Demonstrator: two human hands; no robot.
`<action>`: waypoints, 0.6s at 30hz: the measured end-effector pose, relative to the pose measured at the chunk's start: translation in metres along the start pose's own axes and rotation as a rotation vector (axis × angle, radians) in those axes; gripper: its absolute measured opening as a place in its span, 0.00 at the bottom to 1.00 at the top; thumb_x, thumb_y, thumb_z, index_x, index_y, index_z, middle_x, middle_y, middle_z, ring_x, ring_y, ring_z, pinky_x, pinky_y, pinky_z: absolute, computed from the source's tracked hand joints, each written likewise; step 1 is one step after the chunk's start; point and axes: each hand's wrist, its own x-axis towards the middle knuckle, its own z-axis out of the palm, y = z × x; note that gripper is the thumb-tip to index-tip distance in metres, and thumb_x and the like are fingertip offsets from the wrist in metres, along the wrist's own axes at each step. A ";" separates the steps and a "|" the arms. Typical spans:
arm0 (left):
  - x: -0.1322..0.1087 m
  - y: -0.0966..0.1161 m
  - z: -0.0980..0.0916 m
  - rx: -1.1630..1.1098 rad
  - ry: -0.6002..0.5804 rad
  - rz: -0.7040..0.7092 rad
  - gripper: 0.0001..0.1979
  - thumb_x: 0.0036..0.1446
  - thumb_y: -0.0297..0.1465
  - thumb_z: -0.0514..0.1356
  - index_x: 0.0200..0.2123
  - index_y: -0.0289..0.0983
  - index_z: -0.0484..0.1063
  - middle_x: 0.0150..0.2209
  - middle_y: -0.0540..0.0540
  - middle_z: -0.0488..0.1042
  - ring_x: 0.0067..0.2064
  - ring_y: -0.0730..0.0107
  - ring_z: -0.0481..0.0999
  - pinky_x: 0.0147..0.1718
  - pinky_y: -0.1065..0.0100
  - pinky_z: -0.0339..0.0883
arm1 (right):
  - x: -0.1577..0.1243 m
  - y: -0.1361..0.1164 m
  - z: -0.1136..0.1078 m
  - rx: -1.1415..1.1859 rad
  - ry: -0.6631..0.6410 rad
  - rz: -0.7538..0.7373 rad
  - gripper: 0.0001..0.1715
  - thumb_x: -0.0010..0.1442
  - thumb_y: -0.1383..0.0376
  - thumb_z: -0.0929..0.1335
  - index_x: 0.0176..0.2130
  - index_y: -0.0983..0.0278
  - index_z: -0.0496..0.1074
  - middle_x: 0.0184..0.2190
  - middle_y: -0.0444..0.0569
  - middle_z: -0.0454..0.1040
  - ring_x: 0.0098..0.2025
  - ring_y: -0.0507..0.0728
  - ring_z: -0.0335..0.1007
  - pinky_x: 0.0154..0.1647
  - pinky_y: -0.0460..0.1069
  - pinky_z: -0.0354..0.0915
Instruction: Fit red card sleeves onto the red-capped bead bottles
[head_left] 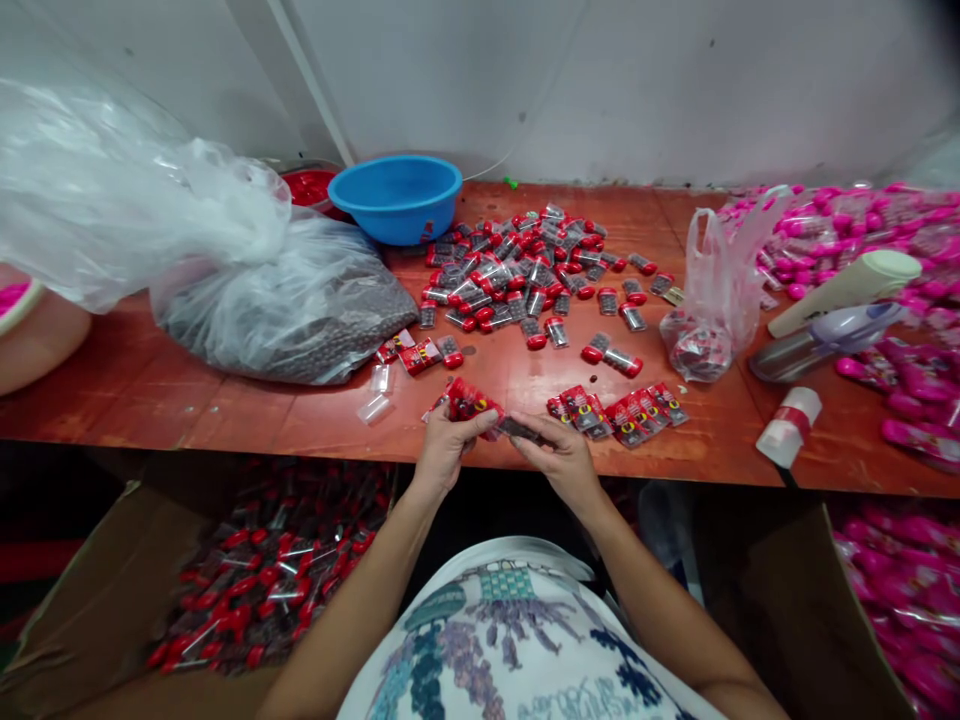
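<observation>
My left hand [442, 445] is closed on red printed packets [471, 398], thumb on top, just above the table's front edge. Beside it, my right hand [561, 458] grips a small clear container with dark contents [521, 430]; its end meets the packets, and my fingers partly cover it. Filled red-and-clear packs [636, 412] lie in an overlapping row to the right. Left of my hands are more red packets [420, 356] and empty clear sleeves [376, 408]. Behind them spreads a heap of small red-capped containers [517, 265].
A blue basin [397, 200] and a plastic bag of dark beads [292, 310] stand at the back left. At right are a knotted plastic bag [705, 340], a steel bottle [802, 345], a white roll [789, 425] and pink packs [915, 375]. Below sits a carton [97, 590].
</observation>
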 end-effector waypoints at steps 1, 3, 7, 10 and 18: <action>0.000 0.000 0.000 -0.002 0.006 -0.007 0.16 0.36 0.32 0.72 0.25 0.33 0.69 0.17 0.55 0.66 0.15 0.85 0.55 0.13 0.77 0.42 | 0.000 -0.001 -0.001 -0.031 -0.007 -0.019 0.19 0.56 0.67 0.69 0.48 0.55 0.75 0.41 0.46 0.77 0.41 0.55 0.73 0.42 0.49 0.68; 0.000 -0.001 0.001 -0.022 0.025 -0.013 0.16 0.36 0.33 0.72 0.23 0.33 0.68 0.16 0.56 0.64 0.14 0.85 0.54 0.13 0.77 0.42 | 0.000 -0.002 -0.002 -0.065 -0.011 -0.026 0.19 0.56 0.67 0.69 0.48 0.55 0.75 0.41 0.47 0.77 0.41 0.55 0.73 0.42 0.49 0.68; -0.001 -0.003 0.003 -0.042 0.017 0.008 0.14 0.34 0.30 0.72 0.25 0.34 0.72 0.20 0.53 0.71 0.18 0.80 0.64 0.16 0.77 0.53 | -0.005 -0.001 0.004 0.014 0.038 0.078 0.19 0.57 0.64 0.69 0.50 0.57 0.74 0.42 0.47 0.77 0.41 0.56 0.73 0.42 0.50 0.69; -0.001 -0.005 0.005 -0.024 -0.018 -0.003 0.13 0.35 0.29 0.72 0.26 0.33 0.74 0.22 0.51 0.74 0.21 0.76 0.69 0.20 0.75 0.60 | -0.009 -0.001 0.011 0.127 0.094 0.168 0.20 0.57 0.62 0.69 0.51 0.58 0.72 0.42 0.47 0.77 0.41 0.56 0.73 0.42 0.51 0.70; 0.004 -0.014 0.004 -0.222 -0.011 -0.044 0.17 0.37 0.27 0.72 0.34 0.34 0.76 0.24 0.53 0.73 0.23 0.78 0.70 0.25 0.75 0.65 | -0.006 -0.001 0.015 0.353 0.247 0.248 0.22 0.55 0.60 0.70 0.49 0.59 0.72 0.39 0.45 0.76 0.30 0.51 0.71 0.31 0.48 0.71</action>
